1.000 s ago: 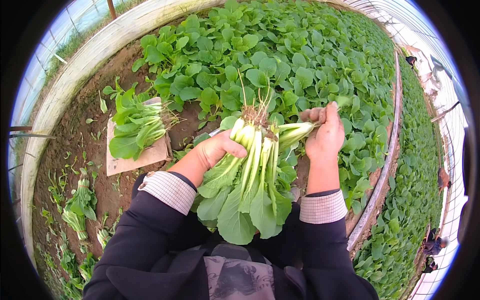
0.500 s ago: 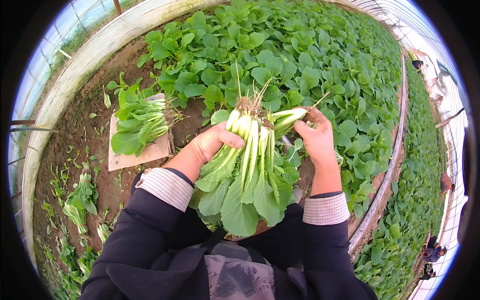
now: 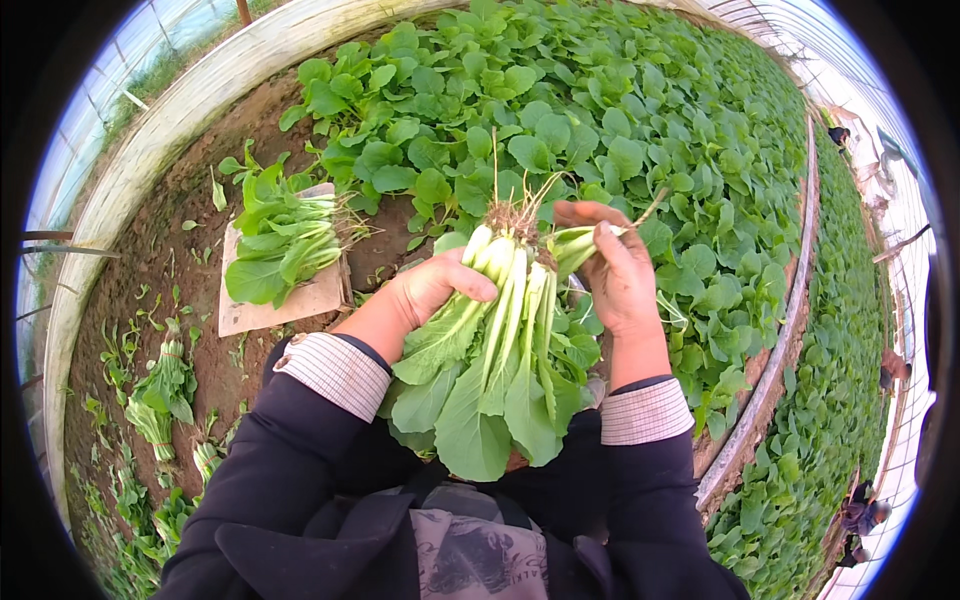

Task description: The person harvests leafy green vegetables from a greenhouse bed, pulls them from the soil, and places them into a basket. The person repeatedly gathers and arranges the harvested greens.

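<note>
My left hand [image 3: 432, 290] is closed round a bunch of leafy greens [image 3: 505, 330], thumb across the pale stems. The bunch's thin roots point away from me and its broad leaves hang toward my lap. At the bunch's right side, my right hand [image 3: 618, 265] pinches a smaller clump of greens [image 3: 570, 248] by its root end, a root sticking out past the fingers. The clump's stems reach across to the bunch; where its leaves lie is hidden. To the left, another pile of greens [image 3: 285, 240] rests on a flat board [image 3: 255, 315].
Tied bundles of greens [image 3: 160, 400] lie on the soil at the left. Dense growing greens [image 3: 560, 110] fill the bed ahead. A pipe-like rail [image 3: 765, 385] runs along the right. A pale low wall [image 3: 120, 190] curves at the left. People [image 3: 862, 515] are far right.
My right hand has shifted slightly left and turned, its fingers now over the small clump's root end. The bunch in my left hand has barely moved.
</note>
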`<action>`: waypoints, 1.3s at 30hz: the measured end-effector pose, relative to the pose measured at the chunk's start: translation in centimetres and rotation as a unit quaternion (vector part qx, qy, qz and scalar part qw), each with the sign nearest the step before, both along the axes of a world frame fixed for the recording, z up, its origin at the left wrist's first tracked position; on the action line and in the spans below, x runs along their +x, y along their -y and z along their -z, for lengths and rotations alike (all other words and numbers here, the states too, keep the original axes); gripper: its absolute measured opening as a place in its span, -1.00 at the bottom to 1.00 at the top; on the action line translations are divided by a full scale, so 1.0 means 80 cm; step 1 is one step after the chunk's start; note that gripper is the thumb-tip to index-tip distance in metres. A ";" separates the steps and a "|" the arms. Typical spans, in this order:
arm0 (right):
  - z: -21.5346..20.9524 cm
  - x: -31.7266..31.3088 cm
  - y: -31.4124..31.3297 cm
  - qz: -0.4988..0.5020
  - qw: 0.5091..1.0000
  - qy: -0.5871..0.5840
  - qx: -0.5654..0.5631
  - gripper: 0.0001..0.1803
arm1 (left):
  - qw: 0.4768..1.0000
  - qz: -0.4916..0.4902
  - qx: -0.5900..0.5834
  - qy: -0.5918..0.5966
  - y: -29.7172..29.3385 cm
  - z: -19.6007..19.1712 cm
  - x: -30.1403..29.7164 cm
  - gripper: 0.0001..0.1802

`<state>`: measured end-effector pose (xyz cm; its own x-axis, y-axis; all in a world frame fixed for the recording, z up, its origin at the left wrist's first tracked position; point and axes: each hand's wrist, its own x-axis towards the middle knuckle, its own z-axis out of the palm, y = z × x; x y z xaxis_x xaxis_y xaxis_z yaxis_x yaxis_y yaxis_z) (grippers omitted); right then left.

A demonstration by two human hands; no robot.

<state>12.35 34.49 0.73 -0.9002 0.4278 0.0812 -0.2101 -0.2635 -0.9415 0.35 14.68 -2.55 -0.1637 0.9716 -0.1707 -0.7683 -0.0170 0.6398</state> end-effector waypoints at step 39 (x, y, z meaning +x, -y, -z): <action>-0.009 -0.003 0.056 0.009 0.999 0.015 0.040 -0.45 | 0.965 -0.200 0.048 -0.160 -0.023 -0.037 0.053 -0.08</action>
